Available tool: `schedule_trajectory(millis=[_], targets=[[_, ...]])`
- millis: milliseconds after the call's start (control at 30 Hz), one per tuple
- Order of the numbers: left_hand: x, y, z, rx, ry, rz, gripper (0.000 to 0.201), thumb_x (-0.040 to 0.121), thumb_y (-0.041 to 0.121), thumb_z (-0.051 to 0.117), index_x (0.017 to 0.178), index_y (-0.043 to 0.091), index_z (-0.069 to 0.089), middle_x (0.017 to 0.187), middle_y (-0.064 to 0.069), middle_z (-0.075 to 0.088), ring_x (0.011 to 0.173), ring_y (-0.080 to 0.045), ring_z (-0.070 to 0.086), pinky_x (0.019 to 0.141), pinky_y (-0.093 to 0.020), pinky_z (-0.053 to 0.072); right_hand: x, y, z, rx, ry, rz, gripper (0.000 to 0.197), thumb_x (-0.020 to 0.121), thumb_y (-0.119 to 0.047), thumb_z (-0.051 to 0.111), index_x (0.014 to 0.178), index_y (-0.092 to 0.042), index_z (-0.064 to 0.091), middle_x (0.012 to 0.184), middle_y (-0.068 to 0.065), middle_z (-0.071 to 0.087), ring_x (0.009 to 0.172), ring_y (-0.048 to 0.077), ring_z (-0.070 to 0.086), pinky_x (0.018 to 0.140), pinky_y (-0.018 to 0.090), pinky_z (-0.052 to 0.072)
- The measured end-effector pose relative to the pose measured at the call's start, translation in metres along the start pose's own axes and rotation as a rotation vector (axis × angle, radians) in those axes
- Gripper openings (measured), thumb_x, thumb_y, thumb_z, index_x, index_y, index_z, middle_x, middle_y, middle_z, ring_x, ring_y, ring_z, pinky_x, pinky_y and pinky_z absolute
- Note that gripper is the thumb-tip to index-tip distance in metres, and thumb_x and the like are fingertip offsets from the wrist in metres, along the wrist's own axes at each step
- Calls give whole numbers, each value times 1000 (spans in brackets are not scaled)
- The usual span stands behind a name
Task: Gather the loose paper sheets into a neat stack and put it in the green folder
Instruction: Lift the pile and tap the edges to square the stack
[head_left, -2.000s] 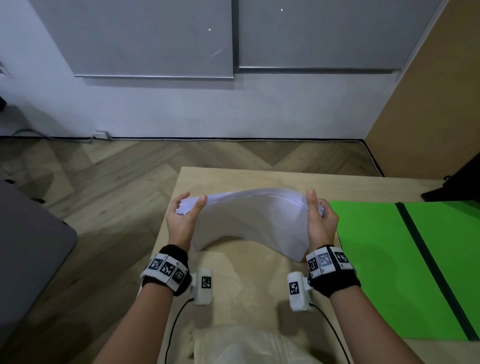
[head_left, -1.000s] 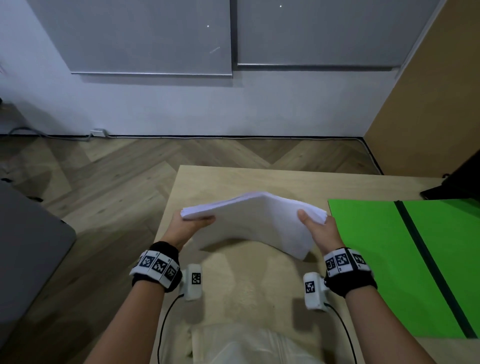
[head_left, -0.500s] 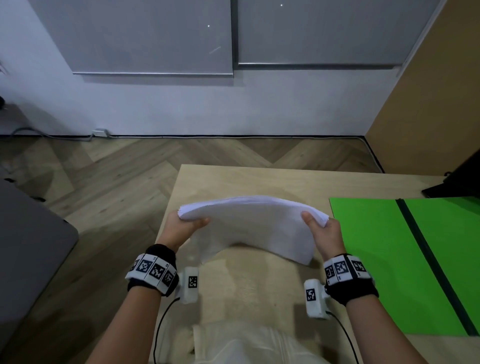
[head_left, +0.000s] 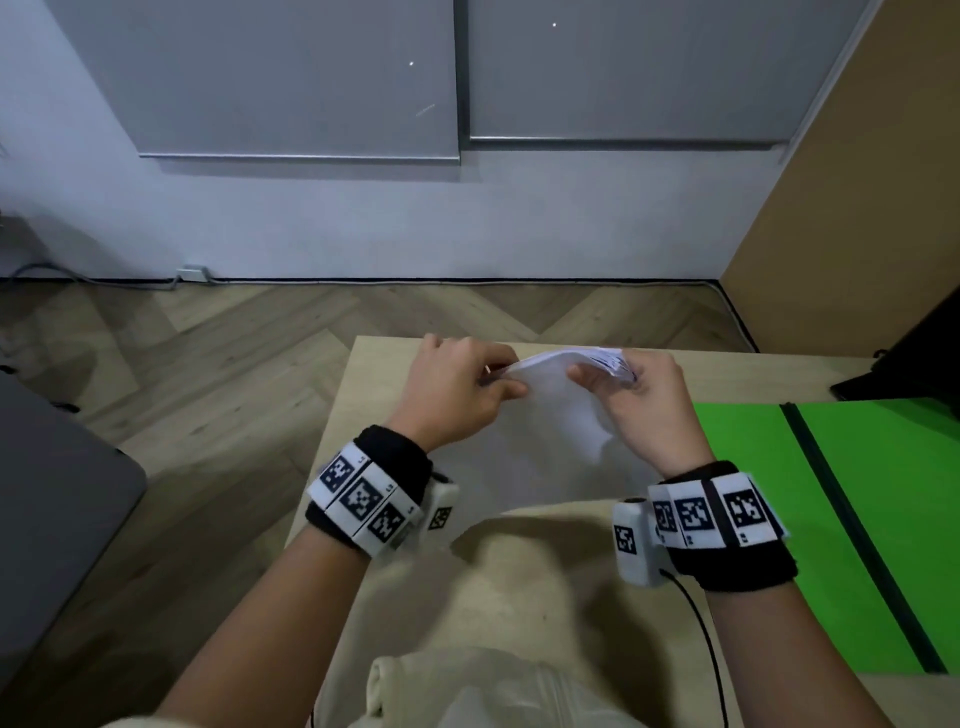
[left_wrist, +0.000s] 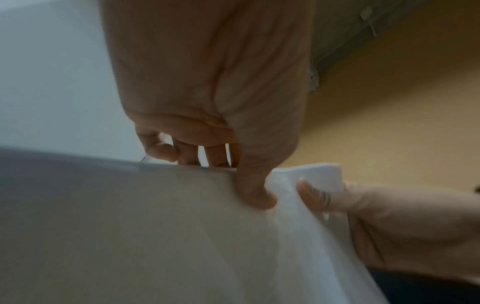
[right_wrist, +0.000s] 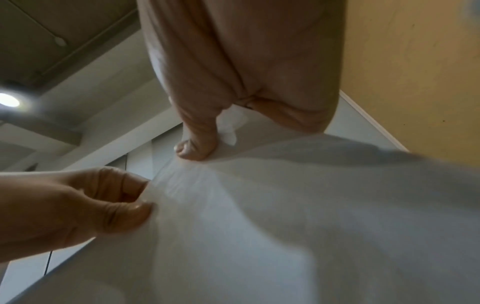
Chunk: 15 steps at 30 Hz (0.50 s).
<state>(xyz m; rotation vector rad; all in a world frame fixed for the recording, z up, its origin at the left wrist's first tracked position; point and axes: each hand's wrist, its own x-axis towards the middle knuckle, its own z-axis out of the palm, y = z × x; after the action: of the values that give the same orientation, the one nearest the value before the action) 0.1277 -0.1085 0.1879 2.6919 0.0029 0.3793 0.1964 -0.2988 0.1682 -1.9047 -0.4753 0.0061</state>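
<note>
Right now both hands hold the paper stack up in the air over the table; the left hand pinches the top edge with its thumb in front and its fingers curled behind, and the right hand pinches the same top edge close beside it, thumb on the front; the two hands are near each other, almost touching; the paper hangs down from them and bends, and its low part is blurry, so I cannot tell if it touches the table.

From the left wrist view the left hand has its thumb pressed on the paper stack, and the right hand comes in from the side with its thumb on the white edge; from the right wrist view the right hand has its thumb on the paper stack, and the left hand squeezes the paper between thumb and fingers.

To the right lies the green folder, open and flat on the table, with a dark strip down its middle; it is just beside the right wrist; nothing lies on the green part that shows; a black thing sits past the folder at the far right edge; a grey thing stands on the floor to the left; a cable runs from the right wrist band across the table.
</note>
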Motion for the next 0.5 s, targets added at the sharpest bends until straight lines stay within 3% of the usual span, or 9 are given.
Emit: schedule_trajectory(millis=[67, 133, 233, 300, 367, 400, 433, 500], targets=[[0, 3, 3, -37, 26, -18, 18, 79, 35, 64, 67, 24, 57, 49, 7, 41, 71, -32, 61, 68, -31, 27, 3, 7, -6, 45, -9, 21, 56, 65, -53, 69, 61, 1, 59, 58, 1, 42, 58, 12, 35, 54, 29, 30], [-2, -5, 1, -152, 64, -87, 25, 73, 31, 64, 58, 20, 47, 45, 5, 35, 62, -34, 53, 61, -32, 31, 4, 18, -17, 65, -65, 54, 65, 63, -61, 70, 65, 3, 60, 60, 7, 49, 59, 12, 41, 56, 29, 33], [-5, -34, -4, -477, 152, -280, 21, 68, 28, 63, 53, 19, 52, 51, 2, 43, 53, -16, 42, 55, -30, 33, 0, 44, -35, 92, -121, 112, 85, 56, -74, 64, 75, 8, 61, 65, 10, 53, 62, 13, 45, 60, 31, 37], [-11, -49, -6, -637, 216, -360, 20, 68, 24, 65, 56, 11, 56, 56, -3, 45, 56, -13, 40, 55, -28, 31, -4, 55, -38, 122, -91, 140, 69, 64, -63, 69, 78, 5, 66, 66, 12, 58, 59, 12, 51, 65, 33, 42], [-17, -56, -5, -715, 232, -403, 18, 70, 21, 66, 56, 11, 59, 56, -2, 47, 55, -12, 39, 52, -25, 30, -6, 58, -30, 167, -13, 145, 26, 82, -31, 67, 77, -6, 70, 62, 9, 64, 52, 5, 54, 68, 31, 48], [-19, -58, -4, -751, 240, -428, 17, 72, 17, 67, 57, 15, 60, 54, 1, 49, 52, -11, 40, 49, -22, 31, -8, 54, -25, 241, 24, 150, 14, 85, -22, 65, 78, -12, 71, 61, 4, 67, 52, 3, 57, 67, 28, 51], [-21, -60, -2, -793, 255, -452, 19, 75, 12, 68, 59, 18, 62, 52, 6, 53, 49, -7, 42, 47, -19, 33, -9, 50, -19, 371, 43, 167, 10, 83, -23, 66, 79, -14, 69, 63, -1, 71, 56, 3, 61, 66, 26, 54], [-24, -64, 3, -893, 296, -504, 22, 83, 5, 65, 66, 19, 67, 56, 10, 62, 49, -4, 50, 49, -17, 41, -8, 45, -6, 674, 2, 228, 26, 69, -34, 71, 87, -16, 66, 77, -3, 76, 70, 7, 68, 71, 24, 57]])
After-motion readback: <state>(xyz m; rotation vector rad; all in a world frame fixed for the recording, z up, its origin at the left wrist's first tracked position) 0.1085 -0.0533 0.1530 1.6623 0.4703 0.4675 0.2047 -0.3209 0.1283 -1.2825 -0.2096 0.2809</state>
